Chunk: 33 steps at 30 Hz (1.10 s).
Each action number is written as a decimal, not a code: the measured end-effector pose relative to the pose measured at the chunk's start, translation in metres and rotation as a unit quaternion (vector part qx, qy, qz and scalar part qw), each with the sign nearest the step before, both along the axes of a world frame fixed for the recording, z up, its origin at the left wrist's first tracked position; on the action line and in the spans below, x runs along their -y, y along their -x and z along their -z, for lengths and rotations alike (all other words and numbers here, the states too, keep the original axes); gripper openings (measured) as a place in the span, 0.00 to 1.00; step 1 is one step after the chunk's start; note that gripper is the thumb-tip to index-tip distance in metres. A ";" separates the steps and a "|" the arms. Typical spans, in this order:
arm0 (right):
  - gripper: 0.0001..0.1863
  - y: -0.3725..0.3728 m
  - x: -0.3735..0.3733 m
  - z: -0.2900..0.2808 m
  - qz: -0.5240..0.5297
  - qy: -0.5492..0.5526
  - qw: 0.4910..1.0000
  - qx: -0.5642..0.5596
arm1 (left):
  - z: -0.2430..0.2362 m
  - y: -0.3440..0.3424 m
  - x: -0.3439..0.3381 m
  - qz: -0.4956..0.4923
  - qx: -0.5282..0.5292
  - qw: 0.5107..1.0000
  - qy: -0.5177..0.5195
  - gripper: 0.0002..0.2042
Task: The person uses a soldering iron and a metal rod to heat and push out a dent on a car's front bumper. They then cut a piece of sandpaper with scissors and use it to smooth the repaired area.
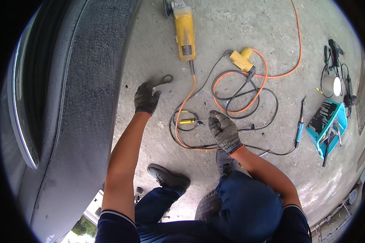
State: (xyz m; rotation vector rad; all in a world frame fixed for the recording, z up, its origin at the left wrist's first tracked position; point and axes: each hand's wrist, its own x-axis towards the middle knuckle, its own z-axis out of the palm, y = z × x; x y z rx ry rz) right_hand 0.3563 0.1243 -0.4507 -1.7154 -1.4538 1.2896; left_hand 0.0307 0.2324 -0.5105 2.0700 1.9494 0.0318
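Note:
My left hand, in a dark work glove, reaches beside a dark grey vehicle panel. Its thumb stands apart from the fingers, and no held thing shows. Just past it on the floor lies a small dark ring. My right hand, in a worn grey glove, hovers in front of my knee with fingers curled together; what they hold, if anything, is hidden. Close by its fingertips is a yellow-handled screwdriver, whose shaft points toward the glove. Whether they touch, I cannot tell.
A yellow angle grinder lies ahead. Orange and black cords loop around a yellow power splitter. To the right are a blue-handled soldering iron, a teal tool tray, a white-ended roll and a black gun-shaped tool. A tyre is below.

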 end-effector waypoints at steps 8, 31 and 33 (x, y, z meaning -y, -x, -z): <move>0.13 -0.019 0.002 0.014 0.067 0.025 0.995 -0.073 | -0.008 -0.035 0.021 -0.172 -0.050 0.983 0.026 0.19; 0.21 -0.042 -0.059 -0.216 -0.484 0.102 0.848 -0.190 | -0.313 -0.125 0.234 -0.086 0.442 0.866 0.217 0.11; 0.21 -0.032 -0.043 -0.257 -0.581 0.149 0.785 -0.155 | -0.348 -0.130 0.261 0.011 0.446 0.886 0.129 0.12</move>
